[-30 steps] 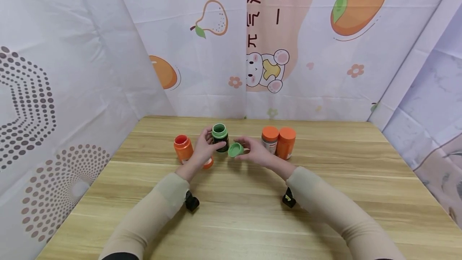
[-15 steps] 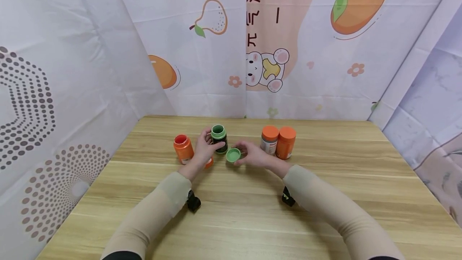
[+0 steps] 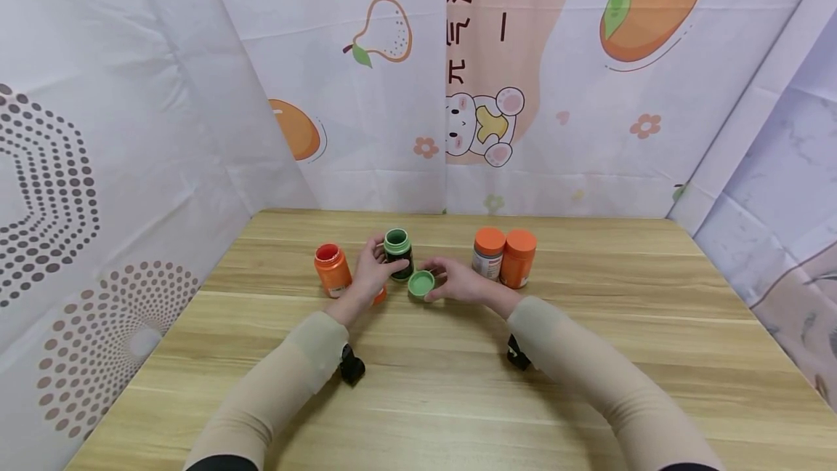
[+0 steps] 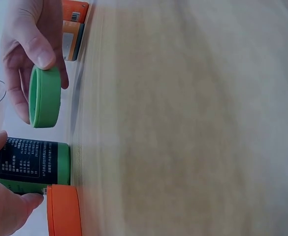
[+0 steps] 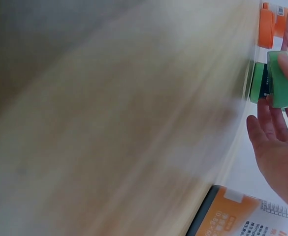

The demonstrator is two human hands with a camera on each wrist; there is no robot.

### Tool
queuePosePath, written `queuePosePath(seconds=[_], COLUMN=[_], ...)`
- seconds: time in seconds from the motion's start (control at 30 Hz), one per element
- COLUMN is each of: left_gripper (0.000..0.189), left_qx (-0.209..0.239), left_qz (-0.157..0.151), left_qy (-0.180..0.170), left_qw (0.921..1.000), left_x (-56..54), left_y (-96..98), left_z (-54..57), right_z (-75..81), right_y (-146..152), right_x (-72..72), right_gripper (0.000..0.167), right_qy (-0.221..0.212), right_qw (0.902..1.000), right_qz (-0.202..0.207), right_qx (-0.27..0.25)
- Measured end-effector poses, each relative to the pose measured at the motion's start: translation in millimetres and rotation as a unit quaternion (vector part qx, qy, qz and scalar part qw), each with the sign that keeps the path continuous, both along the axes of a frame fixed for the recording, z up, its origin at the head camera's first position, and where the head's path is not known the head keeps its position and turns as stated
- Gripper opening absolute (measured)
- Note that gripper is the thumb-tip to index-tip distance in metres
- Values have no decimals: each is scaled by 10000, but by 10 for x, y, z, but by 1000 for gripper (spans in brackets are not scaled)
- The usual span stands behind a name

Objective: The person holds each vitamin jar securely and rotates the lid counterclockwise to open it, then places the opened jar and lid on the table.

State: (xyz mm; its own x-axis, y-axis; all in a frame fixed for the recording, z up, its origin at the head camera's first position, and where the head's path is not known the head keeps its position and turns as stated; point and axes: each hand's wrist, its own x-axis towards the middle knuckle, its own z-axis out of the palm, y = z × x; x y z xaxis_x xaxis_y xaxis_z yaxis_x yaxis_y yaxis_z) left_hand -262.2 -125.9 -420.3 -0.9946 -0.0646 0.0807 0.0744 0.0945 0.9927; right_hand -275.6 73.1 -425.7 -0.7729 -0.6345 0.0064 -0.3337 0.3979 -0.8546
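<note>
My left hand [image 3: 373, 271] holds an open jar [image 3: 399, 256] with a green neck and a black label, upright on the table. Its mouth faces up. Just right of it my right hand [image 3: 454, 280] pinches a round green lid [image 3: 421, 284] at the edge, between thumb and fingers. The lid's hollow side faces up, and in the left wrist view the lid [image 4: 49, 98] is close over the table, apart from the jar. An orange lid [image 3: 379, 296] lies beside the jar, partly hidden behind my left hand.
An open orange jar [image 3: 332, 271] stands left of my left hand. To the right of my right hand, two capped jars stand side by side: a grey one [image 3: 487, 267] with an orange lid and an orange one [image 3: 515, 267]. A printed curtain [image 3: 392, 129] hangs behind the wooden table [image 3: 445, 398].
My right hand has moved the green lid slightly left and down, turning it from tilted to nearly level, hollow side up. My left hand keeps holding the jar with only a slight shift.
</note>
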Motion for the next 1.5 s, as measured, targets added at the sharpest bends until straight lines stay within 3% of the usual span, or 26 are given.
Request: queuePosePath(seconds=[0.33, 0.73, 1.03, 1.5], left_gripper=[64, 70, 67, 68], left_qx=[-96, -89, -97, -2], left_qz=[61, -86, 19, 109], left_qy=[-95, -227, -225, -208], left_qw=[9999, 9997, 9997, 9997], left_x=[-5, -11, -5, 13], left_y=[-1, -6, 3, -45], left_z=[7, 19, 21, 24], right_z=[8, 6, -7, 67], right_y=[4, 4, -16, -10], right_x=[-71, -107, -116, -32], right_gripper=[50, 49, 51, 58], right_qy=[283, 259, 372, 166], right_qw=[9980, 9962, 9949, 9973], right_qz=[401, 336, 347, 163], right_qx=[401, 756, 872, 700])
